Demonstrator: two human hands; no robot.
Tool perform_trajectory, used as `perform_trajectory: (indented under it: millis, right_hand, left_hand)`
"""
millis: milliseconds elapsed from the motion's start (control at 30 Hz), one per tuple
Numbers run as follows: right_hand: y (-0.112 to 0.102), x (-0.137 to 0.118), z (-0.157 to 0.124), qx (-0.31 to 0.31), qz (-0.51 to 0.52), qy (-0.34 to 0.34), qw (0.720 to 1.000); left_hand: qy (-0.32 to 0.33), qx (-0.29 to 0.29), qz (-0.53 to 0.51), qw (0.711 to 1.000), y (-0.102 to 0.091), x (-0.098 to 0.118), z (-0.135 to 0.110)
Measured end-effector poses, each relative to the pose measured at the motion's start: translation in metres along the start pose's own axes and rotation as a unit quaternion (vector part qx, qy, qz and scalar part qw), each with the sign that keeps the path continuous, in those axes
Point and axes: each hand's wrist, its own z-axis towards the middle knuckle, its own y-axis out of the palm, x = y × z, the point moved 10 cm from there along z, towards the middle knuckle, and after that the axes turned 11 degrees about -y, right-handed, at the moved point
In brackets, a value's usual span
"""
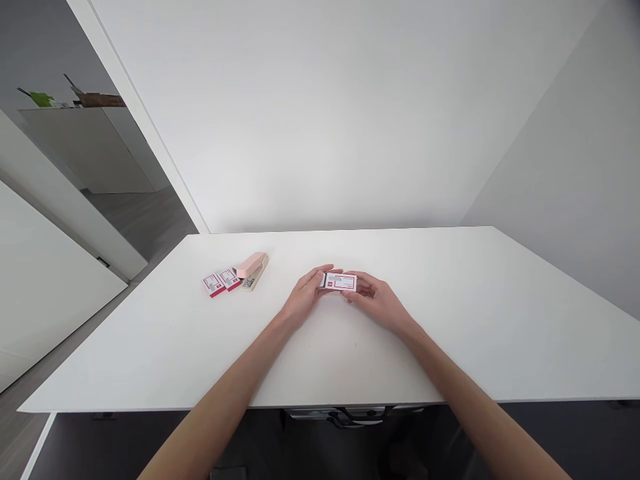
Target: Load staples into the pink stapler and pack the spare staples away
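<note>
Between my two hands, a little above or on the table, is a small red-and-white box (341, 281) that looks like a staple box. The fingers of my left hand (304, 293) close around its left end, where a dark strip and a pale end part show. My right hand (375, 299) grips the right end between thumb and fingers. Left of my hands, a pink-and-cream stapler (253, 265) stands on the table with its upper arm raised. Two similar boxes, a nearer one (214, 285) and one by the stapler (230, 279), lie side by side there.
The white table (480, 313) backs against a white wall (340, 133). Beneath its front edge hang dark cables (350, 420). Beyond the opening at the far left stands a low cabinet (85, 147) with things on top.
</note>
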Motion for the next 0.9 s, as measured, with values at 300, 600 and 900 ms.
perform_trajectory:
  millis: [300, 600, 900]
  right_hand:
    - [0.002, 0.003, 0.000, -0.004, -0.028, -0.008, 1.000]
    - [0.004, -0.004, -0.001, -0.011, -0.053, -0.027, 0.998]
    - [0.003, 0.001, 0.000, 0.000, -0.034, -0.008, 0.999]
  left_hand:
    - [-0.010, 0.023, 0.079, 0.997, -0.002, -0.009, 0.002]
    - [-0.039, -0.018, 0.152, 0.988, 0.012, -0.011, -0.008]
    - [-0.036, 0.023, 0.176, 0.983, 0.009, -0.007, -0.008]
